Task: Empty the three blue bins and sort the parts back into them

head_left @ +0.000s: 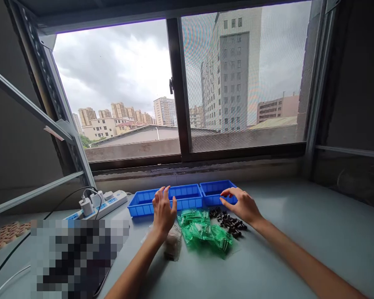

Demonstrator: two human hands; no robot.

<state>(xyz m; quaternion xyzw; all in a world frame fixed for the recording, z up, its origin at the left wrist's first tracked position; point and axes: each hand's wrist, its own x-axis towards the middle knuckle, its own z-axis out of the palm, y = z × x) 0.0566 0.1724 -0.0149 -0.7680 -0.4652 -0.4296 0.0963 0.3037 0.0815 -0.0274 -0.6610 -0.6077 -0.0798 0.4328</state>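
Note:
My left hand (163,212) is raised in front of the long blue bin (189,203), its fingers apart and nothing in them. My right hand (242,206) hovers at the front right corner of the smaller blue bin (210,200). A gap shows between its thumb and curved fingers, with nothing visible there. Below and between my hands lie green plastic bags (199,229) holding thin parts. A pile of black bolts (232,223) sits beside them, just left of my right hand. A clear bag with brownish contents (173,244) lies partly behind my left wrist.
A white power strip (114,201) with plugged-in chargers and cables stands at the left. In front of it is a pixelated dark patch. Brown pieces (8,236) lie at the far left. Metal shelf posts (70,124) flank the table, with a window behind.

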